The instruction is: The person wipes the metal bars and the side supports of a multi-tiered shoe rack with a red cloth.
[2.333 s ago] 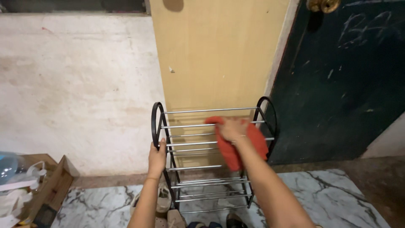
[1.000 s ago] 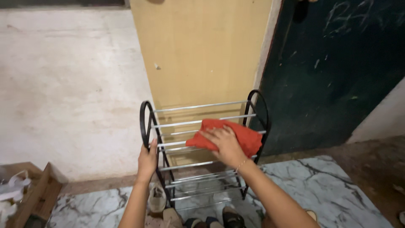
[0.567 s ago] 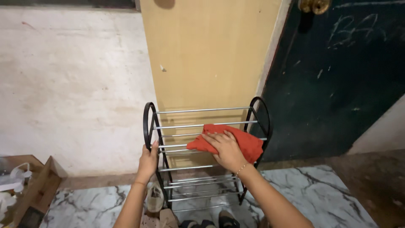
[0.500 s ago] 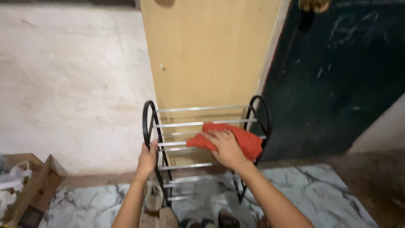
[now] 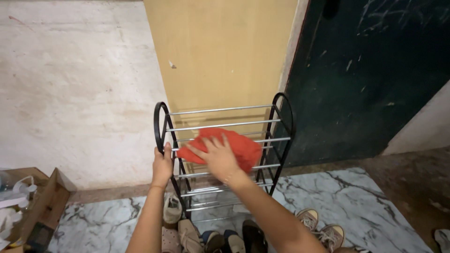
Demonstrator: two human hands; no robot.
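A black metal shoe rack point(image 5: 161, 122) with chrome bars stands against a tan board. My left hand point(image 5: 162, 165) grips the rack's left side frame near its top. My right hand point(image 5: 217, 156) presses flat, fingers spread, on an orange-red cloth point(image 5: 243, 151) that lies across the bars of the top shelf, left of the middle. The cloth is partly covered by my hand.
Several shoes lie on the marble floor by the rack: a pale sneaker point(image 5: 172, 209) at the left foot, a pair of canvas sneakers point(image 5: 322, 226) to the right. A cardboard box point(image 5: 49, 204) with bags sits at the left. A dark green door point(image 5: 370, 79) is at right.
My right hand has slid the cloth leftward along the top bars, from the right side toward the middle. My left hand keeps its grip on the frame.
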